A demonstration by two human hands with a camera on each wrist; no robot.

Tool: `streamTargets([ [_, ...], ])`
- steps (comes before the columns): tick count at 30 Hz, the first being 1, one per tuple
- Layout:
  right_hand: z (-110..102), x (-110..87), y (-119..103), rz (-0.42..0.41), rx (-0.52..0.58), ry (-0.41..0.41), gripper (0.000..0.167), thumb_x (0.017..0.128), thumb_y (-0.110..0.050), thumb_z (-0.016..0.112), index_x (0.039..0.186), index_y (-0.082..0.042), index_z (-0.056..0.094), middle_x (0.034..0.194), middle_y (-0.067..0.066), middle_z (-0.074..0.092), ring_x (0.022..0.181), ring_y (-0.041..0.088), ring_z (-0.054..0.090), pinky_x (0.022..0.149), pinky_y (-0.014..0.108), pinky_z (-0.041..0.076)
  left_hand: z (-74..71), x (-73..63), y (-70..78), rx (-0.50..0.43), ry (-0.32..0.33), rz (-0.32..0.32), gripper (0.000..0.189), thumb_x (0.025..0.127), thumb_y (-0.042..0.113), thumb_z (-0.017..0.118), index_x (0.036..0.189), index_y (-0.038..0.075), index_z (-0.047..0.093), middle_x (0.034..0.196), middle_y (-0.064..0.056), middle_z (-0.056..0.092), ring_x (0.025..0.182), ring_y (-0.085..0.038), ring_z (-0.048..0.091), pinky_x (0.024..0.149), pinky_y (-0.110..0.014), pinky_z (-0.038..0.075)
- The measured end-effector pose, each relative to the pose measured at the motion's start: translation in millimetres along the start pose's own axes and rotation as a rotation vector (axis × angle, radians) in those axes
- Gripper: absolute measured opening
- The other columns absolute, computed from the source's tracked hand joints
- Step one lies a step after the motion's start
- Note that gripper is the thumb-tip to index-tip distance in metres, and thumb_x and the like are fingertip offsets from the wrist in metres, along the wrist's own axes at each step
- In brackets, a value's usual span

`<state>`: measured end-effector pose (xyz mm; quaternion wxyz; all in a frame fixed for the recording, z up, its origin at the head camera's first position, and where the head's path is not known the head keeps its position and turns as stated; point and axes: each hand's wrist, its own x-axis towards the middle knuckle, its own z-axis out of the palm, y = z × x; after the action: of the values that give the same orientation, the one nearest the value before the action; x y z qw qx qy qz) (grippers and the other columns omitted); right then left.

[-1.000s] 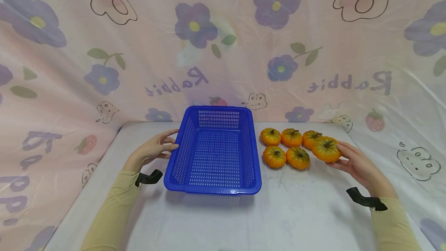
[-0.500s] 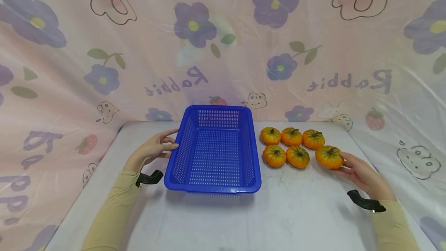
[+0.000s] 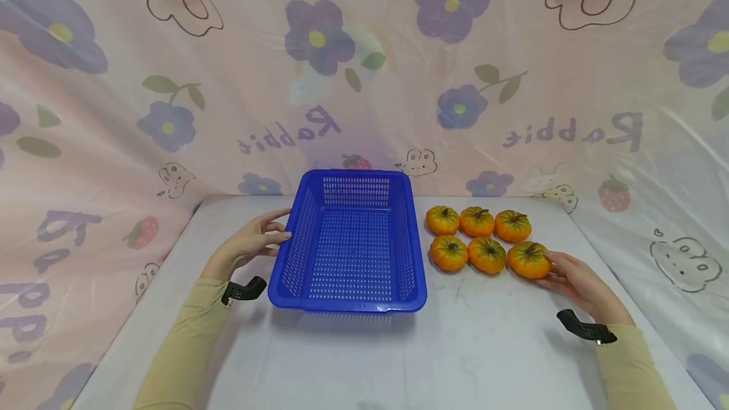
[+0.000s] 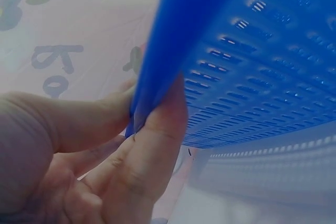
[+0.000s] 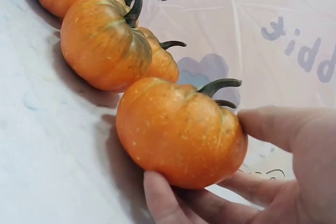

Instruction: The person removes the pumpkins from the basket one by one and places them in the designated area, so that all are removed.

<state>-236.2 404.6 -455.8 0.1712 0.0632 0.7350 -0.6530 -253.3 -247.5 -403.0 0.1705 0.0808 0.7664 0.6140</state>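
Note:
A blue plastic basket (image 3: 348,304) with slotted walls stands mid-table in the head view, nothing inside it. My left hand (image 3: 246,247) pinches its left rim, thumb on one side and fingers under the edge, as the left wrist view shows on the rim (image 4: 173,30). To the right, my right hand (image 3: 581,285) holds a small orange pumpkin (image 3: 528,260) with a dark green stem at the right end of the front row. In the right wrist view, thumb and fingers lie around this pumpkin (image 5: 181,135), close over the table.
Beside the held pumpkin sit two more front-row pumpkins (image 3: 486,255), with a back row of three pumpkins (image 3: 476,222) behind them. The white table (image 3: 455,347) meets a printed cloth backdrop (image 3: 387,100) at the rear and sides.
My right hand has brought the pumpkin down from over the back row, then slid it left beside the front row. The left hand and basket have stayed in place.

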Motion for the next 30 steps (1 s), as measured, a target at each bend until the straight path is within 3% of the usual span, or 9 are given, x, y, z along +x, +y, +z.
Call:
streamTargets([
  [5,3.7,-0.3,-1.6,0.000,-0.049,0.020,0.078,0.102,-0.043,0.038,0.146,0.013,0.005,0.144,0.031,0.014,0.090,0.006,0.056,0.087,0.034,0.053,1.1,0.0,2.3,0.007,0.004,0.000,0.070,0.096,0.008,0.058,0.153,0.008,0.018,0.102,-0.016,0.052,0.083,-0.019,0.062,0.075,-0.037,0.057],
  [14,5.7,-2.0,-3.8,0.015,-0.071,0.042,0.077,0.102,-0.042,0.036,0.148,0.011,0.003,0.148,0.034,0.006,0.090,0.006,0.055,0.088,0.034,0.052,0.1,-0.2,3.1,0.017,0.002,-0.010,0.069,0.096,0.008,0.058,0.153,0.008,0.018,0.102,-0.016,0.053,0.084,-0.019,0.061,0.076,-0.037,0.057],
  [25,2.2,1.6,-2.3,-0.031,-0.132,0.099,0.079,0.098,-0.043,0.048,0.145,0.012,0.019,0.146,0.032,0.019,0.088,0.007,0.061,0.084,0.032,0.054,-1.1,0.5,1.0,0.009,-0.003,-0.020,0.070,0.096,0.009,0.059,0.153,0.009,0.019,0.103,-0.016,0.055,0.085,-0.020,0.063,0.076,-0.038,0.057],
  [30,1.7,0.4,-0.3,-0.029,-0.146,0.115,0.078,0.099,-0.045,0.046,0.145,0.012,0.020,0.146,0.033,0.020,0.089,0.006,0.060,0.085,0.032,0.053,-0.3,1.4,0.4,-0.008,-0.002,-0.030,0.069,0.096,0.009,0.059,0.153,0.011,0.020,0.101,-0.013,0.057,0.085,-0.020,0.063,0.077,-0.040,0.057],
])
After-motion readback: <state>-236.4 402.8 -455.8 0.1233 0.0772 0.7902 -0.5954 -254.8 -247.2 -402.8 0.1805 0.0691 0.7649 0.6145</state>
